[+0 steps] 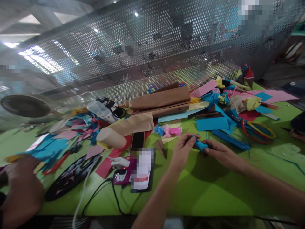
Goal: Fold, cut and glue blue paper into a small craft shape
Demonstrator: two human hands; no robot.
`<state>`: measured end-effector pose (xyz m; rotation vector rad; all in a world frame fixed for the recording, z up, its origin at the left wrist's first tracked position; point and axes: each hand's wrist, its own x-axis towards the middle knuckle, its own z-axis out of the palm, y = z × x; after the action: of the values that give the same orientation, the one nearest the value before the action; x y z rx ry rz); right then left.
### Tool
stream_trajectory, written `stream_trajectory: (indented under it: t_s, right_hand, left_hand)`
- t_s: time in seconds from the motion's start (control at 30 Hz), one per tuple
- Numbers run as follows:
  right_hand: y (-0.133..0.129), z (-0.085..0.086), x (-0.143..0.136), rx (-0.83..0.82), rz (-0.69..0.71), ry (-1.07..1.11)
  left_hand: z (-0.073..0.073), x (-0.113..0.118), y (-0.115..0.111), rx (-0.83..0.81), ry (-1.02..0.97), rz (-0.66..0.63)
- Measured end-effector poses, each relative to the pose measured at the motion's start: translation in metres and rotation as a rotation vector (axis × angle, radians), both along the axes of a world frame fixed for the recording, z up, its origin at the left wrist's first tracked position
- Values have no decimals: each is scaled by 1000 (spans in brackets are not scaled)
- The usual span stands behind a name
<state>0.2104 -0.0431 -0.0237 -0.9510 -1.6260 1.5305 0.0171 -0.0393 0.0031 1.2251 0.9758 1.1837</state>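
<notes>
Between my two hands, above the green table (pixel 181 197), is a small crumpled piece of blue paper (pixel 200 145). My left hand (pixel 184 148) pinches its left end, and my right hand (pixel 218 151) has its fingers closed on the right end. Left of my left hand stands a small brown paper cone (pixel 161 148). Just behind the hands lie wrapped pink and blue pieces (pixel 168 130) in clear plastic. A blue folded strip (pixel 231 140) and red-handled scissors (pixel 252 135) lie beyond my right hand.
A phone (pixel 143 170) and a purple power strip (pixel 124 178) with cables sit left of my forearm. Brown paper rolls (pixel 162 98), a beige roll (pixel 111 138) and coloured scraps (pixel 81 124) line the back. Another person's arm (pixel 22 187) is at the left. A perforated metal screen (pixel 143 47) stands behind.
</notes>
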Motion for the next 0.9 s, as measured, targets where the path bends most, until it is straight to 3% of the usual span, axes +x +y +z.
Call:
stream_trajectory:
  t_s: [0.33,0.57,0.7,0.8,0.9]
  right_hand:
    - [-2,-5,4,-114,-9,118]
    - [-5,8,3,-56,18,63]
    - [-4,0,5,32,-34,-69]
    - [1,-12,11,285,-153,-331]
    - [9,-24,17,531,-163,-554]
  left_hand:
    - [-2,1,0,38,-3,-1]
    - [-5,4,-2,137,95,8]
    - [1,-6,2,209,231,19]
    - [9,-31,10,285,429,201]
    - [16,-64,15,267,913,521]
